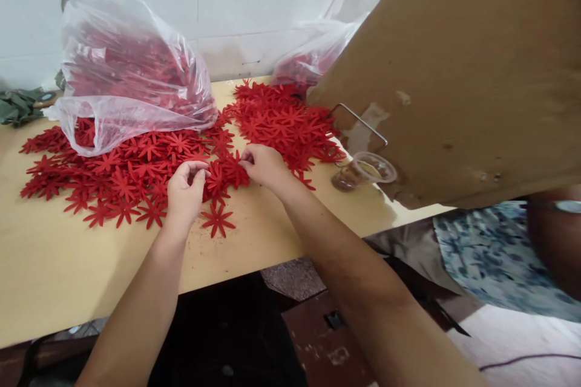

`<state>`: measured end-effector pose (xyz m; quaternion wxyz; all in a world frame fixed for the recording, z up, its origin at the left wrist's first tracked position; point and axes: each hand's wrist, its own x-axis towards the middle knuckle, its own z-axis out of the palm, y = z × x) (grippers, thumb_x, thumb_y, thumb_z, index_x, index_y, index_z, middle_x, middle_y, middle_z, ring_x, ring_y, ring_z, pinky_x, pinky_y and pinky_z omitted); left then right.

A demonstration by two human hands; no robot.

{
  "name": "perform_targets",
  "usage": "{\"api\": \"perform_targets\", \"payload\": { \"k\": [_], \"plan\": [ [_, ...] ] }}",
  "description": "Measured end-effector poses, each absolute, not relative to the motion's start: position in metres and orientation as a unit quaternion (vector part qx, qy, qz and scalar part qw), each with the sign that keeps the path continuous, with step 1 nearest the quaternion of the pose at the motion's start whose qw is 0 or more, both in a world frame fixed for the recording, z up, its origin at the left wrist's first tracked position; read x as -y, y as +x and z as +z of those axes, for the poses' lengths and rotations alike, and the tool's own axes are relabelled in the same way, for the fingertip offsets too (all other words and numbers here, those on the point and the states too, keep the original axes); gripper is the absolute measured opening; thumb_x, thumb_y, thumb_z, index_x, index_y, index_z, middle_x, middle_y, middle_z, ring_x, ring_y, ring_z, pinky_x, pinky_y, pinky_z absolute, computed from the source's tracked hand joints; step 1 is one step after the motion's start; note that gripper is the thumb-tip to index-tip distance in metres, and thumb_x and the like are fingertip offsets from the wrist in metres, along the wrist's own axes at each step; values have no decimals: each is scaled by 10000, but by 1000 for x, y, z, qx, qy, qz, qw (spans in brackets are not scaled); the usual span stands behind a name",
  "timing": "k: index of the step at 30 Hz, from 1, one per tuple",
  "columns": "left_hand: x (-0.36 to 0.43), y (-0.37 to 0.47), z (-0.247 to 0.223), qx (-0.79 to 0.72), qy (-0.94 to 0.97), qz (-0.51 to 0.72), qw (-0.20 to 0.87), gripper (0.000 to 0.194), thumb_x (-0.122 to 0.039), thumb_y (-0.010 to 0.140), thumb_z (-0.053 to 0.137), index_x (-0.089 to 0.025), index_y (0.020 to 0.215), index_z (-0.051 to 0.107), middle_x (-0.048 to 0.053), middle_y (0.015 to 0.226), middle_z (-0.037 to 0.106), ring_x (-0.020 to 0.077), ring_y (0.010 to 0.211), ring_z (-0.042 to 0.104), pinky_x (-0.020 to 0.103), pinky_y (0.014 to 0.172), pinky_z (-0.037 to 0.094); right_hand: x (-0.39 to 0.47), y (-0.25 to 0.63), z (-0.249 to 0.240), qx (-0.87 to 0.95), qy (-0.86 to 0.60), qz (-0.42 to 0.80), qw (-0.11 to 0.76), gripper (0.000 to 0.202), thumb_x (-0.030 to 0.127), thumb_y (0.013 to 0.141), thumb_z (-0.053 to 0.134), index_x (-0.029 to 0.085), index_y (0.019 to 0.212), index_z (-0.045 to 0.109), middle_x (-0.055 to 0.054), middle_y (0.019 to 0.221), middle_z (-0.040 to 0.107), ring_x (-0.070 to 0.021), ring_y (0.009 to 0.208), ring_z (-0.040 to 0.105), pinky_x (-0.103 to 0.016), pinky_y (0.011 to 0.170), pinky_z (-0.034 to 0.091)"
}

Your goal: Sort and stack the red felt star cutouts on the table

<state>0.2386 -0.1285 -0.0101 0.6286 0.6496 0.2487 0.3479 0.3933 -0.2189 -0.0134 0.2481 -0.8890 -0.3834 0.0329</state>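
Red flower-shaped cutouts with several narrow petals lie in a wide left pile (122, 184) and a right pile (281, 121). My left hand (185, 190) has its fingers curled, thumb and index pinched at the edge of a red flower (216, 178). Across from it, my right hand (265, 166) pinches the petals of another red flower (236, 170) between thumb and forefinger. These two flowers overlap, so where one ends is hard to make out. Just below my hands, a single red flower (218, 219) lies flat on the table (254, 236).
A clear plastic bag (136, 72) full of red pieces rests on the left pile; another bag (313, 54) stands behind the right pile. A large brown board (454, 72) leans in from the right. A clear plastic cup (374, 167) lies beside it. Dark green leaves (18, 107) sit far left.
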Motion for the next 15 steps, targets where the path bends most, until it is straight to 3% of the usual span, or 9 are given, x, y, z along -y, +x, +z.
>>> {"api": "perform_targets", "payload": {
  "k": [9, 12, 15],
  "plan": [
    [131, 238, -10, -240, 657, 350, 623, 84, -149, 734, 507, -164, 794, 565, 5, 728, 598, 91, 693, 558, 245, 714, 441, 245, 444, 4, 288, -845, -42, 448, 47, 166, 726, 534, 193, 732, 497, 3, 655, 538, -138, 598, 509, -287, 617, 418],
    [130, 238, -11, -241, 661, 349, 619, 85, -150, 733, 510, -167, 795, 565, 7, 732, 600, 94, 699, 559, 247, 716, 443, 253, 474, 10, 229, -869, -115, 422, 148, 164, 727, 531, 181, 874, 537, -65, 803, 587, -191, 730, 553, -347, 722, 440],
    [130, 238, -9, -246, 658, 349, 620, 89, -135, 727, 507, -165, 786, 565, 5, 727, 599, 93, 696, 560, 249, 725, 446, 259, 479, 15, 195, -910, -172, 323, 437, 218, 667, 638, 160, 1084, 523, -155, 1076, 540, -312, 1014, 486, -451, 881, 374]
  ]
}}
